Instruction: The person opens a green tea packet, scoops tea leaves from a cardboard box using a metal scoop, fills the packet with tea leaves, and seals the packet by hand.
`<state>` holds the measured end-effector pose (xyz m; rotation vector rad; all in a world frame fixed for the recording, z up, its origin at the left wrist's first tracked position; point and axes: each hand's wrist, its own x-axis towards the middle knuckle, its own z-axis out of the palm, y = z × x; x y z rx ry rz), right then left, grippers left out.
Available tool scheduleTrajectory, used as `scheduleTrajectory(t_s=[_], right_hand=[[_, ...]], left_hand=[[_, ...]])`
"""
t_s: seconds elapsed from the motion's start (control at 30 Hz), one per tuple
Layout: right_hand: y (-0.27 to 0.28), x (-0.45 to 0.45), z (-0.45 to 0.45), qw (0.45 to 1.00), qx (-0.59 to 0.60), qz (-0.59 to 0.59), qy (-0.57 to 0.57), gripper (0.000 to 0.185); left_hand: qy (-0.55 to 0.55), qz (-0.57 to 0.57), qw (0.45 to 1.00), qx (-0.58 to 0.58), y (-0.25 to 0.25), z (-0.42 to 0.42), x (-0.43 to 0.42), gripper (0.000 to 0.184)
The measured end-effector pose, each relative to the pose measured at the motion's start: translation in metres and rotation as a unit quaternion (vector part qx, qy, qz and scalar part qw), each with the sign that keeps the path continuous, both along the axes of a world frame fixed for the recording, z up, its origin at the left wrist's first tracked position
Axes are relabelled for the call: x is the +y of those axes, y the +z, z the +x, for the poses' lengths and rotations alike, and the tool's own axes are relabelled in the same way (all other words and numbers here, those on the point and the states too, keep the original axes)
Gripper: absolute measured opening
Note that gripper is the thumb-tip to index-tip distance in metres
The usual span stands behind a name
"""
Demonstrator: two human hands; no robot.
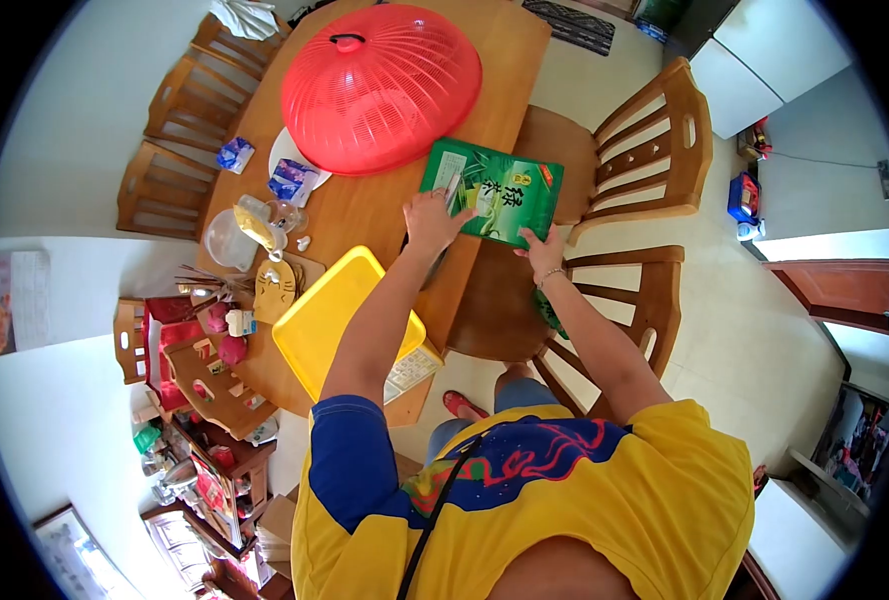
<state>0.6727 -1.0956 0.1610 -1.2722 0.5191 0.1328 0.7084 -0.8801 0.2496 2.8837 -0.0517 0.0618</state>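
Note:
A green tea bag (510, 205) with printed Chinese characters is held out flat over the table's right edge. My left hand (431, 218) is closed at its near left side. By those fingers a thin silvery piece (453, 188) lies across the bag; I cannot make out what it is. My right hand (542, 252) pinches the bag's near right corner, with a bracelet on the wrist. Close to my left forearm stands a yellow box (323, 318), partly hidden by the arm.
A red mesh food cover (385, 90) takes up the far part of the wooden table (510, 60). Tissue packs (293, 182), a clear container (231, 240) and a cat-face board (277, 288) stand on the left. Wooden chairs (655, 150) line both sides.

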Motion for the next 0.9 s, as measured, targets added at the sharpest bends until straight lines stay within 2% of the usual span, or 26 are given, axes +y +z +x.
scheduleTrajectory(t_s=[0.13,0.17,0.23,0.37,0.47,0.53,0.6,0.67,0.73,0.8,0.9], right_hand=[[0.000,0.009,-0.004,1.000,0.009,0.004,0.000,0.028],[0.000,0.014,-0.007,1.000,0.015,0.010,-0.004,0.029],[-0.007,0.023,-0.012,0.999,0.019,0.025,-0.007,0.029],[-0.003,0.042,-0.026,0.995,0.071,0.054,0.034,0.029],[-0.006,0.055,-0.032,0.989,0.117,0.051,0.067,0.028],[0.000,0.062,-0.039,0.975,0.155,0.065,0.146,0.031],[-0.002,0.064,-0.044,0.976,0.148,0.051,0.152,0.029],[-0.021,0.060,-0.043,0.919,0.185,-0.011,0.349,0.036],[-0.007,0.062,-0.047,0.912,0.183,-0.007,0.368,0.040],[-0.001,0.062,-0.045,0.885,0.204,-0.044,0.416,0.033],[-0.001,0.048,-0.038,0.892,0.201,-0.043,0.403,0.029]], left_hand=[[0.019,0.038,0.997,0.067,-0.019,0.000,0.000,0.044],[0.019,0.037,0.997,0.066,-0.024,0.002,0.000,0.044],[0.005,0.007,0.997,0.078,-0.030,0.003,-0.003,0.020],[-0.039,0.025,0.996,0.074,-0.035,0.001,-0.009,0.019],[-0.107,0.051,0.992,0.029,-0.035,-0.007,-0.012,0.028],[-0.187,0.066,0.979,-0.045,-0.035,-0.014,-0.013,0.032],[-0.212,0.078,0.974,-0.006,-0.029,-0.018,-0.018,0.034],[-0.235,0.091,0.967,0.034,-0.025,-0.026,-0.022,0.037],[-0.292,0.107,0.951,-0.001,-0.026,-0.032,-0.025,0.035],[-0.306,0.117,0.945,-0.013,-0.027,-0.034,-0.026,0.033],[-0.341,0.142,0.929,-0.003,-0.017,-0.043,-0.025,0.036]])
